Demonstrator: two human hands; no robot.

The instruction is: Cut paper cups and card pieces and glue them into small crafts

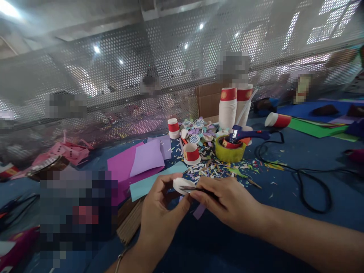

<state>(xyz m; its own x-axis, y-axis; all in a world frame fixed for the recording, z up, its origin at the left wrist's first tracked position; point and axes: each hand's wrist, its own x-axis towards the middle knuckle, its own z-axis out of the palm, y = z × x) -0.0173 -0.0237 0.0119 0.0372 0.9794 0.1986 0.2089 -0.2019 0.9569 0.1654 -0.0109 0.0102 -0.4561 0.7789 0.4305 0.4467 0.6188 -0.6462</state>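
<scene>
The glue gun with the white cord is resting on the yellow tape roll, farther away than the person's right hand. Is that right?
Not quite: the cord is black, not white, as the head view shows. The glue gun does rest on the yellow tape roll, farther away than the person's right hand.

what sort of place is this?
Probably a craft workshop or classroom; can't tell which. The giveaways: stacked paper cups, what looks like a corded glue gun, and cut paper scraps strewn over a blue table.
</scene>
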